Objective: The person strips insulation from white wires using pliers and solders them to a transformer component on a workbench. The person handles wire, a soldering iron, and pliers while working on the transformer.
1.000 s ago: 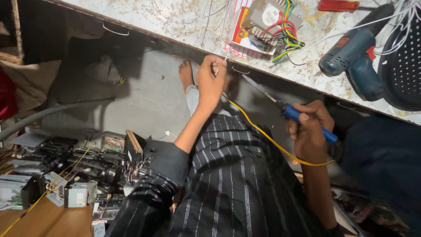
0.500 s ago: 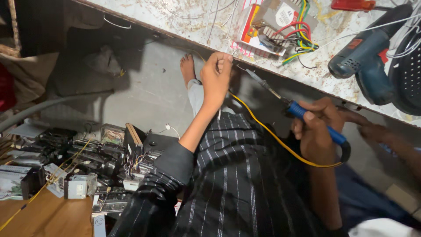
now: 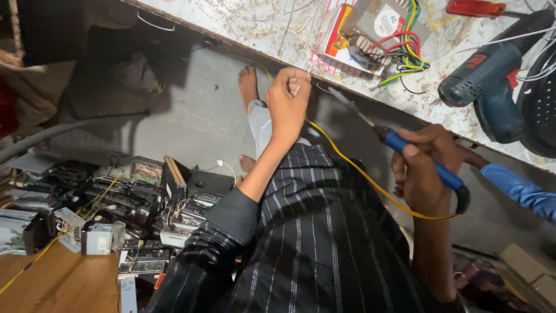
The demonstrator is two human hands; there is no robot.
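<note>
Soldering iron (image 3: 405, 152), blue-handled, lies in the right hand, but a left-to-right pass starts well away from any fingers: a heap of stripped electronics boards and casings (image 3: 116, 208) lies on the floor at the left, with a wooden board (image 3: 52, 278) below it. Nearer the middle, the left hand (image 3: 288, 98) is raised to the edge of the speckled workbench (image 3: 231, 26). Its fingers are curled together and pinch the end of a yellow wire (image 3: 359, 171), apparently to steady it at the bench edge where the iron's tip can reach. From those fingers the wire sags down and right, passing just under the right hand. Beyond the left fingertips, on the bench, sits a transformer (image 3: 376, 29) with red, yellow, green and black leads, resting on a red-and-white card.

The iron's thin metal tip points up-left toward the left hand's fingers, near them but whether touching the wire cannot be told. The right hand (image 3: 428, 168) is wrapped around the handle, fingers closed tight on it in a pen-like grip that suits fine aiming. Above those fingers on the bench lie a red-handled screwdriver (image 3: 478, 8) and a blue power drill (image 3: 492, 81); a blue sleeve (image 3: 521, 188) shows just to the right.
</note>
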